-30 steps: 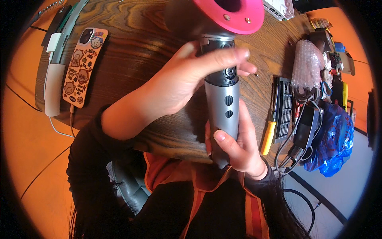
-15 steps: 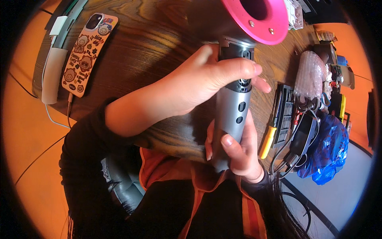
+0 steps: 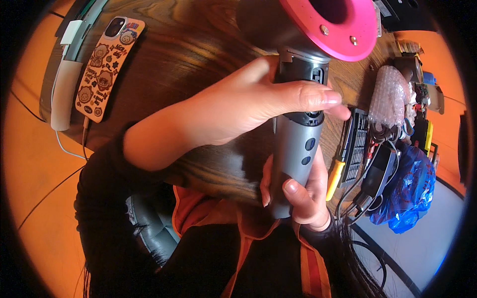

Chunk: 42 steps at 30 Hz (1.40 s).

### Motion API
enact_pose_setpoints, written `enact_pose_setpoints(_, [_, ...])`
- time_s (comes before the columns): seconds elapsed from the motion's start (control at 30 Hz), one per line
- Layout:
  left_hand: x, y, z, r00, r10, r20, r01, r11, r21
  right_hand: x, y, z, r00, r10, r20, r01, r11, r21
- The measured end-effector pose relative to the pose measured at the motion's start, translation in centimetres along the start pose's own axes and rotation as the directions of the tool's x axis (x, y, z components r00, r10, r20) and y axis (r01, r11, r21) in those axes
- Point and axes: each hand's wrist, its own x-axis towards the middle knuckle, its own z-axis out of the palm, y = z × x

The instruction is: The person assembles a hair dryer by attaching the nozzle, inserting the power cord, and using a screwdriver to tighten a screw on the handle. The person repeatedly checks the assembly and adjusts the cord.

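Note:
A hair dryer (image 3: 297,136) with a pink ring-shaped head and a grey handle is held over the table's near edge, head pointing away from me. My left hand (image 3: 258,97) wraps the upper handle just below the head, its thumb lying across the front. Around that thumb, a black inner section with slots shows between the head and the grey sleeve. Lower down, my right hand (image 3: 309,198) grips the bottom of the handle, thumb in front and fingers behind. Two dark oval buttons sit on the sleeve between my hands. The left fingers behind the handle are mostly hidden.
On the wooden table (image 3: 198,54), a phone (image 3: 105,69) in a cartoon-print case lies plugged in at the left. To the right are a yellow-handled screwdriver (image 3: 336,179), a black bit case (image 3: 355,149), a bubble-wrapped bundle (image 3: 387,94), a black adapter with cables (image 3: 380,169) and a blue plastic bag (image 3: 410,186).
Both hands have shifted a little to the right with the hair dryer, and its head has come slightly lower in view. The grips look the same.

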Motion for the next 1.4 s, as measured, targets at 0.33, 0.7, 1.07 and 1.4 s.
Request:
enact_pose_setpoints(0.33, [0.0, 1.7, -0.4, 0.995, 0.000, 0.102, -0.009, 0.995, 0.094, -0.1, 1.0, -1.2, 0.990, -0.139, 0.020, 0.140, 0.983, -0.122])
enact_pose_setpoints(0.7, [-0.4, 1.4, -0.6, 0.997, -0.070, -0.011, 0.071, 0.984, 0.165, -0.3, 0.0, -1.1, 1.000, -0.018, 0.025, 0.019, 0.999, -0.038])
enact_pose_setpoints(1.07, [-0.1, 1.0, -1.1, 0.993, -0.109, 0.045, 0.102, 0.985, 0.137, -0.5, -1.1, -1.7, 0.981, 0.110, 0.157, -0.139, 0.972, 0.190])
enact_pose_setpoints(1.4, [-0.2, 1.2, -0.8, 0.994, 0.010, 0.111, -0.023, 0.993, 0.119, -0.3, -0.2, -1.8, 0.999, -0.024, 0.049, 0.033, 0.982, -0.185])
